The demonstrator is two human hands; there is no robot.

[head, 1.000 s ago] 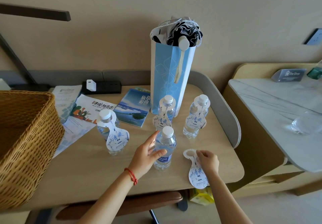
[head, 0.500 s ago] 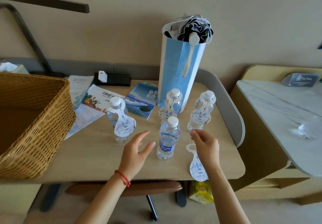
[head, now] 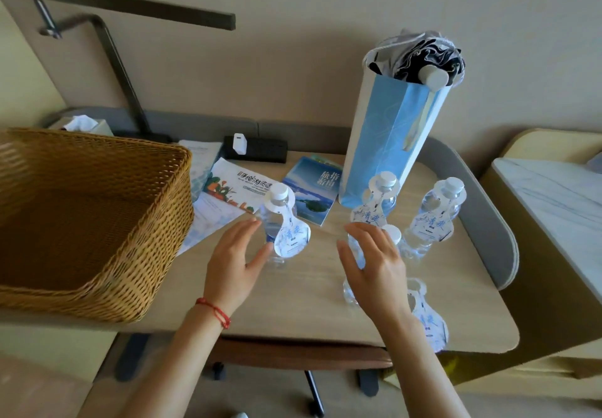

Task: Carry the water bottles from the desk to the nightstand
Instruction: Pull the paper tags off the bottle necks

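Desk mid-front: left hand (head: 232, 266) & right hand (head: 374, 263), both spread, unclamped, nearing bottles (head: 280, 225); hasty grab may topple neighbours.

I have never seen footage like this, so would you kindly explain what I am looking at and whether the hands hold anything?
There is no machine here: a camera worn on a person's head looks down at their own two bare hands over a desk. The left hand opens toward a tagged water bottle; the right hand opens around an untagged bottle. Neither plainly grips yet. Two more tagged bottles, a loose paper tag, a wicker basket, booklets and a blue gift bag also stand or lie there.
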